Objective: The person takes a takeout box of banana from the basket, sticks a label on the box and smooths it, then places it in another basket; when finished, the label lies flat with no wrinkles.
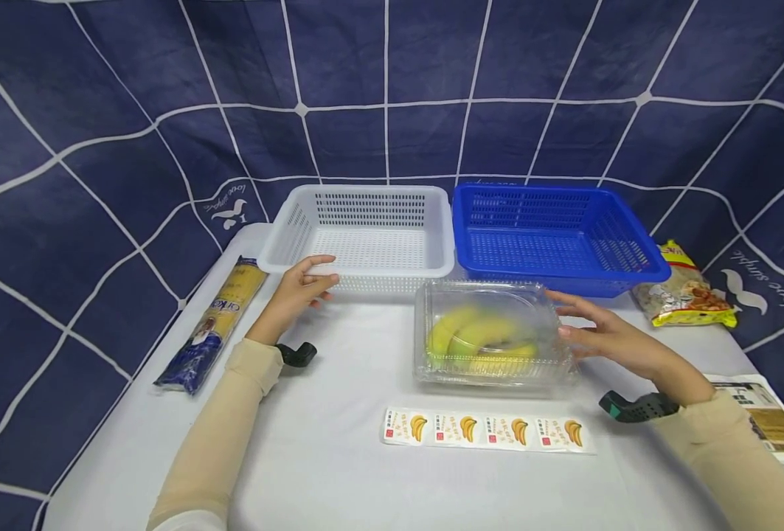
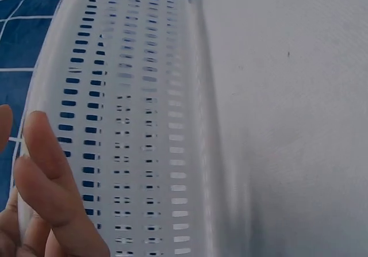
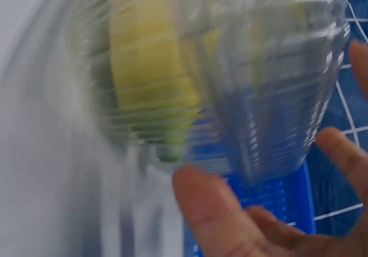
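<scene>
**Operator:** State of the right grip [image 1: 613, 343]?

**Technician:** Unclosed, fingers spread. The clear box [image 1: 491, 381] of bananas [image 1: 461, 332] sits immediately left of it; firm contact cannot be confirmed.

**Operator:** Fault risks?

**Technician:** One-sided pressure could skid or pivot the box; squeezing could dent its thin-looking wall. The left grip [image 1: 295, 295] is relaxed at the white basket's [image 1: 378, 282] front rim; a knock could shift that basket.

**Operator:** Surroundings?

**Technician:** White-covered desk [image 1: 325, 487]. Sticker strip [image 1: 490, 430]: left of the right grip, on the near side. Blue basket [image 1: 564, 284]: beyond that grip. Farthest: dark-blue, white-lined cloth [image 1: 431, 140], behind and at both sides.
</scene>
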Demonstrator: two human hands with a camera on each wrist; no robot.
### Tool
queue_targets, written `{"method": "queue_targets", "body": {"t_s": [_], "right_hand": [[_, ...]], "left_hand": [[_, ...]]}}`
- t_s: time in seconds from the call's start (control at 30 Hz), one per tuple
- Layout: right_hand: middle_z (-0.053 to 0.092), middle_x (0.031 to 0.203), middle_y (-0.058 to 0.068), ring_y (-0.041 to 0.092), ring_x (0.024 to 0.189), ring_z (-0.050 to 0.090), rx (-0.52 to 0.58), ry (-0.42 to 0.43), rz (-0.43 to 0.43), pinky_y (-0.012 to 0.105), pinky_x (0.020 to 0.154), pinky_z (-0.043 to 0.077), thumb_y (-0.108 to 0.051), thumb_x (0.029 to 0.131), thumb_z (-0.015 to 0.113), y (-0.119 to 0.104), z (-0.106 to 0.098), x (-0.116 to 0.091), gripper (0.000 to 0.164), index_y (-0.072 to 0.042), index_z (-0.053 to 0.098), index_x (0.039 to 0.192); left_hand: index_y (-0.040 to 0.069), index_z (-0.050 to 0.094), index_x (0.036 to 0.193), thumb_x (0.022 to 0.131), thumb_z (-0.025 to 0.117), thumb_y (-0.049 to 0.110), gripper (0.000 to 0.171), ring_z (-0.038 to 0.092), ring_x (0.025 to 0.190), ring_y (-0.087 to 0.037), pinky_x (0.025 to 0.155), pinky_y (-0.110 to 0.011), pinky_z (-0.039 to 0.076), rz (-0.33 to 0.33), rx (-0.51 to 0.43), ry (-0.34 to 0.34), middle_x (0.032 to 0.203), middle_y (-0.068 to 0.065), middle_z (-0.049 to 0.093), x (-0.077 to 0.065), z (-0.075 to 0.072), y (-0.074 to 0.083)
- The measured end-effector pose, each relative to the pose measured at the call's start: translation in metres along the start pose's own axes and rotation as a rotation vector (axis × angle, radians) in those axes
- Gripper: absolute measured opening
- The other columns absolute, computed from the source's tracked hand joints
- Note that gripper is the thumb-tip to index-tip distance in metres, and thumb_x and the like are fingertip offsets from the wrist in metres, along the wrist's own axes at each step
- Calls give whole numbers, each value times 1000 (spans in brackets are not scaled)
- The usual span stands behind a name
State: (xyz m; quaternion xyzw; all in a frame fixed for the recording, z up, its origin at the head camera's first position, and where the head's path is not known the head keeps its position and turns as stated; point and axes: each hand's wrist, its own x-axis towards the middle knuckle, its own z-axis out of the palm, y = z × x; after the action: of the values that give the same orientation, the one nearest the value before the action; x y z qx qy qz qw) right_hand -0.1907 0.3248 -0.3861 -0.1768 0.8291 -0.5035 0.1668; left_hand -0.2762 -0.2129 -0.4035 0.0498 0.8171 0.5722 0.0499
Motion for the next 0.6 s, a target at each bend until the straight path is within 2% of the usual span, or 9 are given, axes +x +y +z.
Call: {"method": "queue_targets", "body": {"t_s": [0.07, 0.17, 0.27, 0.4, 0.43, 0.6], "right_hand": [[28, 166, 36, 41, 133, 58, -59, 41, -12, 34, 90, 62, -14, 114, 55, -5, 1, -2, 65, -6, 25, 171], [37, 165, 29, 12, 127, 62, -151, 123, -45, 26, 89, 59, -13, 112, 59, -10, 5, -4, 61, 0, 33, 166], [55, 156, 5, -11, 117, 58, -233, 227, -112, 17, 88, 54, -7, 108, 65, -13, 8, -8, 54, 4, 46, 158], [60, 136, -26, -15, 115, 59, -243, 339, -237, 8, 89, 51, 6, 102, 69, -19, 16, -14, 44, 10, 58, 144], [60, 133, -29, -14, 114, 60, -236, 356, -264, 7, 90, 50, 9, 101, 68, -22, 18, -15, 42, 11, 59, 142], [70, 122, -23, -6, 107, 67, -201, 412, -373, 7, 90, 51, 18, 97, 66, -37, 33, -21, 33, 13, 66, 129]], "left_hand": [[15, 43, 165, 108, 71, 30, 65, 72, 86, -12, 76, -28, 53, -6, 22, -24, 134, -24, 72, -4, -3, 4], [18, 36, 169, 107, 71, 26, 71, 73, 81, -14, 72, -29, 53, -10, 47, -55, 126, -24, 73, -12, -5, 10], [16, 37, 169, 107, 71, 21, 71, 74, 79, -21, 68, -29, 53, 5, 76, -91, 119, -26, 74, -21, -4, 16], [6, 45, 162, 106, 71, 17, 62, 74, 85, -31, 69, -32, 54, 53, 129, -189, 114, -27, 74, -37, 0, 23], [4, 48, 159, 106, 70, 17, 59, 74, 86, -32, 70, -34, 55, 60, 139, -227, 114, -27, 73, -41, 1, 24], [-4, 59, 146, 107, 68, 16, 45, 74, 93, -36, 75, -40, 57, 88, 216, -446, 112, -22, 74, -56, 12, 22]]}}
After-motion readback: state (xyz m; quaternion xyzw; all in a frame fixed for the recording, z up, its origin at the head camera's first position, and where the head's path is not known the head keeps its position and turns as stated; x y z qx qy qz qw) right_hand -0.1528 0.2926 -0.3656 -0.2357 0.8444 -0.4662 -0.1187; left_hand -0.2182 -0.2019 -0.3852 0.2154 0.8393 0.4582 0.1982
